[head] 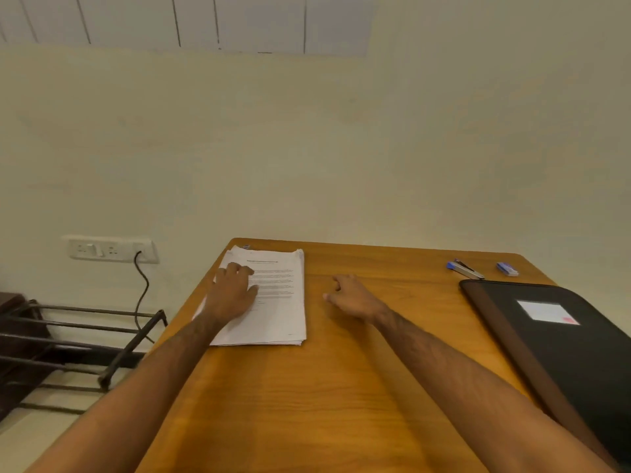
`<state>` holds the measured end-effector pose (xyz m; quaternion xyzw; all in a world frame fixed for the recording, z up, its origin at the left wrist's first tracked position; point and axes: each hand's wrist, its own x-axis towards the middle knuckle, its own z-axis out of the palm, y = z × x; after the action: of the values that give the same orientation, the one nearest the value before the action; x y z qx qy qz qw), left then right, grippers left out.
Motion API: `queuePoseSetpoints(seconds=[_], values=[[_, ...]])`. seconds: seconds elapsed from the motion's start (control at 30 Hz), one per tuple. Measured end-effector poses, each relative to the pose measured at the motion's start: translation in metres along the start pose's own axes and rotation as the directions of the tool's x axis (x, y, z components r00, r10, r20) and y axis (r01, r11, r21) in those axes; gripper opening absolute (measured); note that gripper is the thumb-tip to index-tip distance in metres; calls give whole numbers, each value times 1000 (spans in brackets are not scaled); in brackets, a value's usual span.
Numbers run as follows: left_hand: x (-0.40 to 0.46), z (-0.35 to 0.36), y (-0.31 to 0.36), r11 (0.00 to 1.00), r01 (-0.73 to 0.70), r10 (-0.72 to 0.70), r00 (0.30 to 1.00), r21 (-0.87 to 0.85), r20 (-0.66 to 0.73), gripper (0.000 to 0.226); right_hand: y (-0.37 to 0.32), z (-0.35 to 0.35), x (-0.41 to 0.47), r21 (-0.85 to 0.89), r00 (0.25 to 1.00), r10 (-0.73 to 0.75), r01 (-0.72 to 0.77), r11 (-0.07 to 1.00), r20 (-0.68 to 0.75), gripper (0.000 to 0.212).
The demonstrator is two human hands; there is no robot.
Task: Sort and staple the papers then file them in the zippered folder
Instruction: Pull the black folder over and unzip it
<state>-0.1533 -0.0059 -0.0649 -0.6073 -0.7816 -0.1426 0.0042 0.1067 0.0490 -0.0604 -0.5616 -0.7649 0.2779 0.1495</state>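
Note:
A stack of printed white papers (pixel 276 302) lies at the far left of the wooden table (pixel 341 387). My left hand (pixel 234 291) rests flat on the stack's left half, fingers spread. Just right of the stack, my right hand (pixel 351 297) hovers low over bare wood with loosely curled fingers, holding nothing. A blue and silver stapler (pixel 465 269) lies at the far right, and a small blue staple box (pixel 507 269) sits beside it. The black zippered folder (pixel 560 353) with a white label lies closed along the right edge.
A metal rack (pixel 85 339) stands on the floor left of the table. Above it a wall socket panel (pixel 111 249) has a black cable plugged in. The cream wall runs directly behind the table's far edge.

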Motion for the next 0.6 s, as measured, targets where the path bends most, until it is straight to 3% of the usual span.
queuePoseSetpoints(seconds=[0.13, 0.2, 0.43, 0.6], values=[[-10, 12, 92, 973, -207, 213, 975, -100, 55, 40, 51, -44, -39, -299, 992, -103, 76, 951, -75, 65], [-22, 22, 142, 940, -303, 319, 943, -157, 91, 37, 81, -66, -64, -351, 991, -82, 41, 935, -104, 65], [-65, 58, 295, 854, -436, 506, 824, -283, 256, 39, 189, -139, -152, -409, 958, 100, -208, 889, -270, 59], [-90, 75, 358, 793, -486, 594, 751, -368, 289, 42, 253, -184, -197, -316, 835, 309, -477, 820, -455, 61]])
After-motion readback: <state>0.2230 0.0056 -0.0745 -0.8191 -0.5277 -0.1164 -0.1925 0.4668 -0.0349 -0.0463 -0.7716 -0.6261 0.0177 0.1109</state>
